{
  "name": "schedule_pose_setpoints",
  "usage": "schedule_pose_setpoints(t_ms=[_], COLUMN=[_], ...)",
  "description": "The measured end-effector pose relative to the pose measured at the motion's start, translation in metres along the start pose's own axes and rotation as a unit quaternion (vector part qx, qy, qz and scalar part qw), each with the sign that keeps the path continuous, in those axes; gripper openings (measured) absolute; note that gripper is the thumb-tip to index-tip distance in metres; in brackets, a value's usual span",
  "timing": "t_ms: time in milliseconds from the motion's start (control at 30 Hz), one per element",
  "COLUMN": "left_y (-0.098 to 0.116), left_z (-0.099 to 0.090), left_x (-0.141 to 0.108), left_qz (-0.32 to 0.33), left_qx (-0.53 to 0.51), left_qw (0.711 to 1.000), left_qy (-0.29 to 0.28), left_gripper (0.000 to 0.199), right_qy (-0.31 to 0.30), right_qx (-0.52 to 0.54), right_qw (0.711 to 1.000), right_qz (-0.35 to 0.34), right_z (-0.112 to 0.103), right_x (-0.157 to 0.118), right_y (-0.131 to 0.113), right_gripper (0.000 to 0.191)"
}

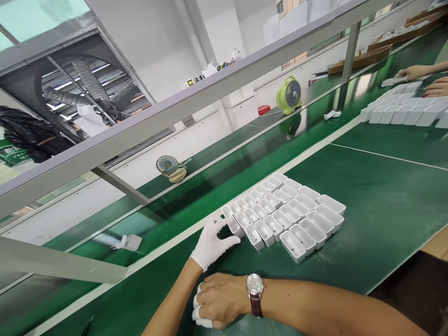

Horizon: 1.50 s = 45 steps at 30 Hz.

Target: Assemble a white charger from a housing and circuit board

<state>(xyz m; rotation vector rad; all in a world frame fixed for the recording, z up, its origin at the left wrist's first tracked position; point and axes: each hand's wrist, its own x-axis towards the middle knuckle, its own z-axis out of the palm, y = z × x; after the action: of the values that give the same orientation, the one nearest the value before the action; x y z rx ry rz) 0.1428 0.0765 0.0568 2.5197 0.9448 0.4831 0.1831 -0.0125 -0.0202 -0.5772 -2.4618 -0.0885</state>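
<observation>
Left hand (213,243) in white glove, thumb and fingers spread apart, touching corner of white tray block (285,212) at end tray (234,227). Right hand (219,298) with wristwatch (255,287) and white fingertip covers, fingers curled in, pressed against left forearm, nothing seen in grip. Block flat on green belt (385,200). White plug (128,242) lying well left. Co-worker's hands (418,73) far right by more trays (402,111).

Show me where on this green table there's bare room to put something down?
Bare green mat lies right of the block of white cases, up to the white seam line. It is crowded at the block's left end, where the gloved left hand touches it, with the right hand just below.
</observation>
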Motion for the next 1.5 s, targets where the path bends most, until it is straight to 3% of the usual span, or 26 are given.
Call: schedule_pose_setpoints(t_ms=[100, 267, 467, 567, 733, 967, 1067, 1200, 1267, 1333, 1400, 1433, 1500], left_y=[0.007, 0.003, -0.052, -0.081, -0.099, -0.102, -0.115, -0.135, -0.139, -0.139, -0.137, -0.135, -0.13], left_z=[0.004, -0.009, -0.051, -0.06, -0.053, -0.032, -0.031, -0.042, -0.049, -0.056, -0.06, -0.061, -0.06], left_x=[-0.005, -0.023, -0.063, -0.087, -0.113, -0.12, -0.127, -0.142, -0.149, -0.153, -0.155, -0.155, -0.155], left_qz=[0.04, 0.056, -0.012, -0.045, -0.086, -0.118, -0.154, -0.187, -0.195, -0.195, -0.186, -0.178, -0.154], left_qx=[0.018, 0.051, 0.081, 0.082, 0.054, -0.014, -0.034, -0.051, -0.055, -0.056, -0.053, -0.05, -0.042], left_qw=[0.998, 0.997, 0.992, 0.986, 0.978, 0.955, 0.931, 0.888, 0.869, 0.858, 0.856, 0.858, 0.869], left_qy=[-0.034, -0.001, 0.096, 0.141, 0.182, 0.271, 0.33, 0.418, 0.452, 0.472, 0.479, 0.479, 0.469], left_gripper=[0.016, 0.022, 0.017, 0.018, 0.018, 0.019, 0.02, 0.023, 0.023, 0.022, 0.022, 0.021, 0.02], right_qy=[0.002, 0.011, 0.01, 0.019, 0.029, 0.046, 0.007, -0.123, -0.17, -0.186, -0.161, -0.142, -0.119], right_qx=[0.0, 0.001, 0.001, 0.009, 0.027, 0.065, 0.135, 0.257, 0.244, 0.157, 0.019, -0.03, -0.052], right_qw=[1.0, 1.0, 1.0, 0.999, 0.993, 0.978, 0.981, 0.958, 0.954, 0.969, 0.96, 0.948, 0.947], right_qz=[0.002, -0.003, 0.004, 0.029, 0.11, 0.195, 0.142, -0.011, -0.032, 0.03, 0.228, 0.284, 0.293], right_z=[-0.002, -0.002, -0.003, -0.005, -0.002, -0.003, -0.011, -0.018, -0.018, -0.016, -0.015, -0.016, -0.017], right_x=[0.0, -0.001, -0.002, -0.004, -0.008, -0.016, -0.016, -0.014, -0.007, 0.006, 0.022, 0.03, 0.039], right_y=[0.0, -0.001, -0.001, -0.001, -0.003, -0.003, -0.019, -0.047, -0.042, -0.021, 0.007, 0.018, 0.025], right_gripper=[0.026, 0.025, 0.02, 0.023, 0.03, 0.035, 0.036, 0.047, 0.051, 0.054, 0.053, 0.056, 0.056])
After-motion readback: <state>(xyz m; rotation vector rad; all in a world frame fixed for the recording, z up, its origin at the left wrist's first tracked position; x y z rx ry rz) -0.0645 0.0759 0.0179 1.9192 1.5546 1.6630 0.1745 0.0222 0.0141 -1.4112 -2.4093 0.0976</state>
